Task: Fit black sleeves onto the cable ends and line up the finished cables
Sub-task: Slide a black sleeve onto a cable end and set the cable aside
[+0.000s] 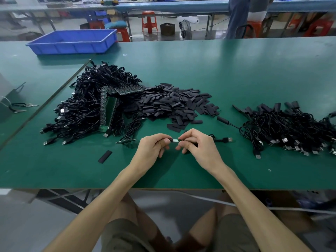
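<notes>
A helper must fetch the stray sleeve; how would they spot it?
On the green table, find the big heap of black cables on the left. Between that heap and the table's near edge, left of the left hand, one flat black sleeve lies alone, unlike the piled sleeves.

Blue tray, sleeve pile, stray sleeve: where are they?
blue tray (69, 48): head view, its front wall.
sleeve pile (172, 106): head view, pile's middle.
stray sleeve (105, 156): head view, its middle.

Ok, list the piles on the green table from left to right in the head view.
Tangled heap of unsleeved black USB cables → heap of flat black sleeves → pile of black cables with sleeves fitted.
</notes>
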Tool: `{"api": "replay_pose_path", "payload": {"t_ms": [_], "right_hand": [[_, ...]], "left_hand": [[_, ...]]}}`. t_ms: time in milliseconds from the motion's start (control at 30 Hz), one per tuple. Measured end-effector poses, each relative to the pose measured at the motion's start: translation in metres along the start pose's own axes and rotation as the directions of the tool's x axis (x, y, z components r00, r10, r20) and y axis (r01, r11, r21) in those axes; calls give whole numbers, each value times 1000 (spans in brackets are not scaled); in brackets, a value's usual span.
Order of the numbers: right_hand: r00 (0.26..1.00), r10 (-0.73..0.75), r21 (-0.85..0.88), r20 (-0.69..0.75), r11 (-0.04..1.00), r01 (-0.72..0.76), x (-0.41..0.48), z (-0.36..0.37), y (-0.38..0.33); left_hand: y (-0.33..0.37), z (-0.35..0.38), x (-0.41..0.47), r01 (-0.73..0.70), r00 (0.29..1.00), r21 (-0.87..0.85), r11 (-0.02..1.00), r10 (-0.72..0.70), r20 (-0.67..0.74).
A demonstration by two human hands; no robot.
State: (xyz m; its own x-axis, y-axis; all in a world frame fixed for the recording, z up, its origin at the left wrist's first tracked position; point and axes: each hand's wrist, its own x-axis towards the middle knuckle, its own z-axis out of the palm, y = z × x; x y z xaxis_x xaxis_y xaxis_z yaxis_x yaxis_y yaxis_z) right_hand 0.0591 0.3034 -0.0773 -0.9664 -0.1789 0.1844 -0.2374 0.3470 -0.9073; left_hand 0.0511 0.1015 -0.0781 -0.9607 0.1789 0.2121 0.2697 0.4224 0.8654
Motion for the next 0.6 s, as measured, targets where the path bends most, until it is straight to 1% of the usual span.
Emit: {"api": "replay_pose_path", "payload": {"t_ms": [133,300,367,433,500,600], "right_hand": [[999,-53,-95,0,994,53,0,3,1],[997,-68,-127,33,989,72,0,3,0],[997,-74,-160,23,984,77,-1,4,0],[996,-84,-238,-24,968,76,-1,4,0],[992,-104,-277,-68,958,81,-1,3,0],[985,-156,-335,-70,934,124,-1,5,0]], "left_hand": [[1,4,-2,-20,998,52,998,17,55],[1,2,-4,-93,991,95,991,83,105],[1,2,-4,-95,993,111,989,86,77],[1,2,-5,-80,997,108,991,78,27],[2,2,-6,-71,997,89,993,73,-20],[4,2,-5,-79,996,98,992,83,-31]]}}
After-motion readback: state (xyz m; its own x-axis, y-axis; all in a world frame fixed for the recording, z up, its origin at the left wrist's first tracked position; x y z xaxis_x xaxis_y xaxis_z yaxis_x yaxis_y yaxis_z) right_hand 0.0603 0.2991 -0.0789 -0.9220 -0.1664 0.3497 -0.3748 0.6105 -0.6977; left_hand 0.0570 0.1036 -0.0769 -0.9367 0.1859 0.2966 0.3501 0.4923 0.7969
